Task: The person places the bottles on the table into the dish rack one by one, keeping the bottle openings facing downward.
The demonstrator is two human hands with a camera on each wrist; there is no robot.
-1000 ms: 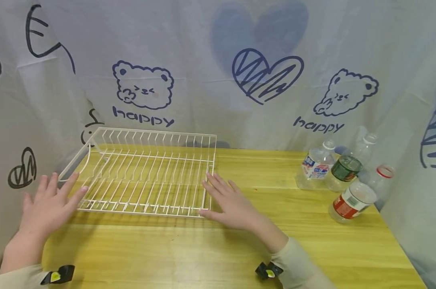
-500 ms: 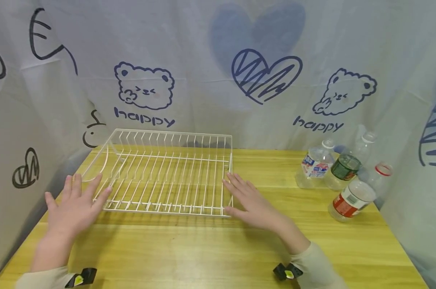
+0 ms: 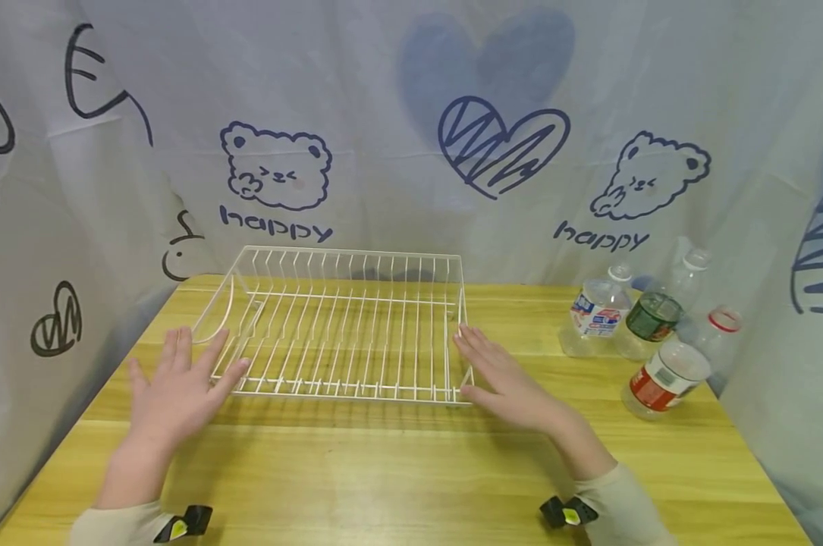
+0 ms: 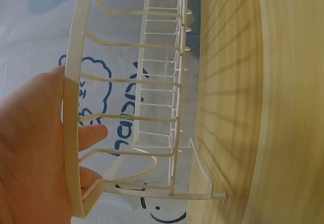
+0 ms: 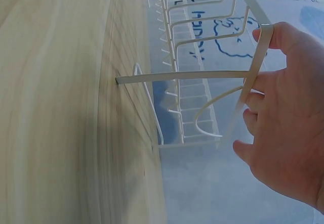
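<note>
A white wire dish rack (image 3: 346, 299) stands on the wooden table between my two hands. My left hand (image 3: 179, 402) lies spread against its left front corner, fingers fairly straight. In the left wrist view the palm is right at the rack's front bar (image 4: 72, 148), and fingertips show through the wires. My right hand (image 3: 510, 383) touches the right side, thumb near the front corner and fingers pointing along the edge. From the right wrist, the right fingers (image 5: 255, 100) press on the rack's flat end bar (image 5: 255, 67).
To the right of the rack stand three clear plastic bottles: one with a blue and red label (image 3: 594, 315), one with a green label (image 3: 654, 315), one with a red label (image 3: 657, 388). A white curtain (image 3: 397, 212) with drawings hangs behind the wooden table (image 3: 384, 470).
The rack has slid to the right across the table, with both hands moving along at its sides. The bottles stay where they were.
</note>
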